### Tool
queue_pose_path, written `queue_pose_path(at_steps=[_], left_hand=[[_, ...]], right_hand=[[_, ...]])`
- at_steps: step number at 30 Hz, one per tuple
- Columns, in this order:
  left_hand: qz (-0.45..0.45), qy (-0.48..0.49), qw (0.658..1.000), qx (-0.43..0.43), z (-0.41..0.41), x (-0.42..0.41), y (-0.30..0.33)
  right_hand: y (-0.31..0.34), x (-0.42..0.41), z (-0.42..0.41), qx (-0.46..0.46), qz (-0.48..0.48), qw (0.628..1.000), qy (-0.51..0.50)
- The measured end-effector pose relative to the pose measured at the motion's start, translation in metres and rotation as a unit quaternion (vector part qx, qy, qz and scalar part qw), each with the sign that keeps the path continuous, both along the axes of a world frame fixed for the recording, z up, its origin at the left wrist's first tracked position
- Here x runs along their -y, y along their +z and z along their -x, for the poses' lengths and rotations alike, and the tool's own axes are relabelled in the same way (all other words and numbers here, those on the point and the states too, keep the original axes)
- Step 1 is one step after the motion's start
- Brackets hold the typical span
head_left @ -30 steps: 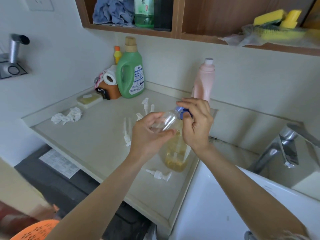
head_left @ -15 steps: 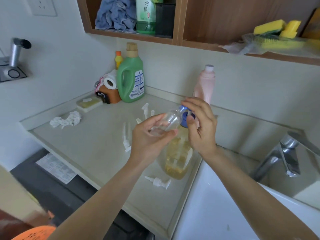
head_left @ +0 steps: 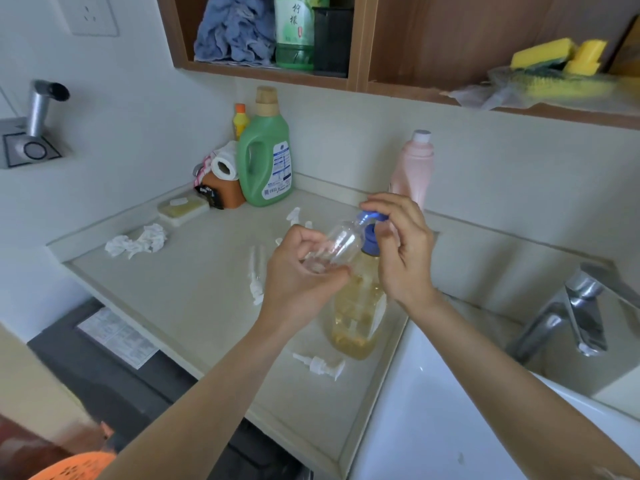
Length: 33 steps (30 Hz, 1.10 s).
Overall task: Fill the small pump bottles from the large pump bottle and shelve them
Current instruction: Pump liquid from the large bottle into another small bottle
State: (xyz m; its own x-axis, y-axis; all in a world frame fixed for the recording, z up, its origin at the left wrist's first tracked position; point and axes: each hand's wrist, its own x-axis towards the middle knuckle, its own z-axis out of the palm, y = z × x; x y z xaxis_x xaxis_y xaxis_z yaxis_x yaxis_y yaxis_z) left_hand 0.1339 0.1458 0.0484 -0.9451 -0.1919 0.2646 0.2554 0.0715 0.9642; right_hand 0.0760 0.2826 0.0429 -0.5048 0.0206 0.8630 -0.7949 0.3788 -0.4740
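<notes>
My left hand (head_left: 301, 275) grips a small clear bottle (head_left: 341, 239), empty and tilted, its mouth up against the blue pump head (head_left: 371, 233) of the large bottle. That large bottle (head_left: 356, 313) stands on the counter (head_left: 194, 289), partly filled with yellowish liquid. My right hand (head_left: 405, 258) holds the pump head with thumb and fingertips. Loose white pump tops lie on the counter, one in front (head_left: 320, 365), a pair to the left (head_left: 256, 275) and more behind (head_left: 294, 214). The wooden shelf (head_left: 270, 69) hangs above.
A green detergent jug (head_left: 266, 157), a paper roll and a soap dish (head_left: 181, 207) stand at the back left, a pink bottle (head_left: 414, 168) behind my hands. Crumpled tissue (head_left: 136, 240) lies left. A sink (head_left: 433, 410) and faucet (head_left: 568, 310) are on the right. Yellow sponges (head_left: 554, 57) sit on the shelf.
My right hand has loosened from a closed wrap over the blue pump to a fingertip hold on it. The small bottle stays at the spout in my left hand.
</notes>
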Motion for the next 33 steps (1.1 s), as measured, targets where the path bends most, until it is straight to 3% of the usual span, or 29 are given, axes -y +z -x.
queue_pose_path(at_steps=[12, 19, 26, 33], left_hand=[[-0.021, 0.004, 1.000, 0.000, -0.003, 0.002, -0.012], [-0.018, -0.018, 1.000, 0.019, -0.002, 0.007, -0.017], [0.003, -0.013, 1.000, -0.029, -0.005, 0.008, -0.014], [-0.041, -0.010, 0.999, -0.023, -0.007, 0.004, -0.020]], right_hand=[[-0.020, -0.004, 0.004, -0.020, 0.020, 1.000, 0.014], [-0.020, 0.003, 0.002, -0.028, 0.009, 0.999, -0.030], [-0.002, -0.005, 0.002, -0.005, -0.003, 1.000, 0.000], [-0.015, 0.000, -0.001, -0.012, 0.041, 0.999, -0.002]])
